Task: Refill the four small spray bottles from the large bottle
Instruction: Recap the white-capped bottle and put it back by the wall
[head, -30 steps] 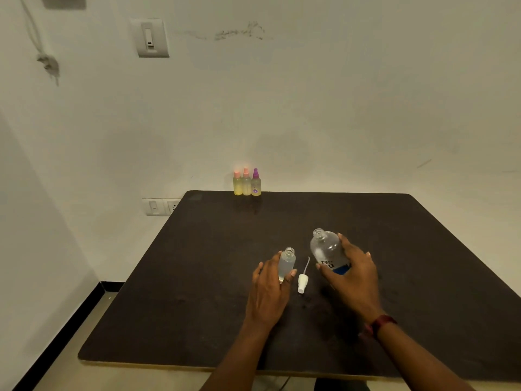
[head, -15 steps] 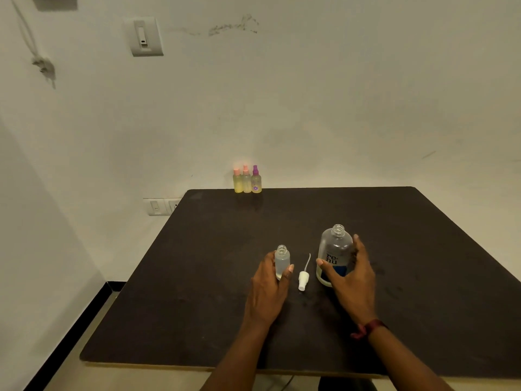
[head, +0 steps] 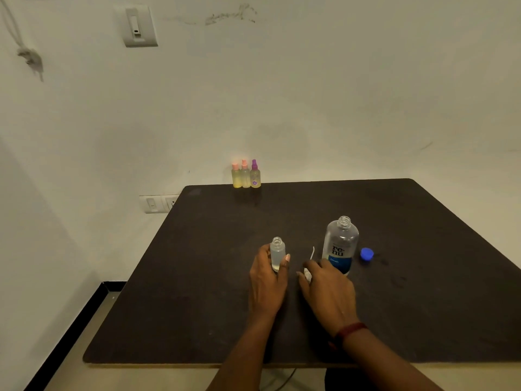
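Observation:
A small clear spray bottle [head: 277,251] stands uncapped on the dark table [head: 197,277], with my left hand [head: 267,280] wrapped around it. Its white spray head [head: 308,273], with a thin tube pointing away, lies on the table under the fingertips of my right hand [head: 328,292]. The large clear bottle [head: 340,245] with a blue label stands upright and uncapped just right of that hand, free of it. Its blue cap [head: 366,253] lies to its right. Three small capped spray bottles [head: 246,176] stand in a row at the table's far edge.
A pale wall runs close behind the table's far edge. Wall sockets [head: 158,203] sit left of the table. The table's front edge is near my forearms, and a cable [head: 282,382] hangs below it.
My right hand set the large bottle upright, let go of it and moved left onto the white spray head. The blue cap is now in sight. My left hand stayed on the small bottle.

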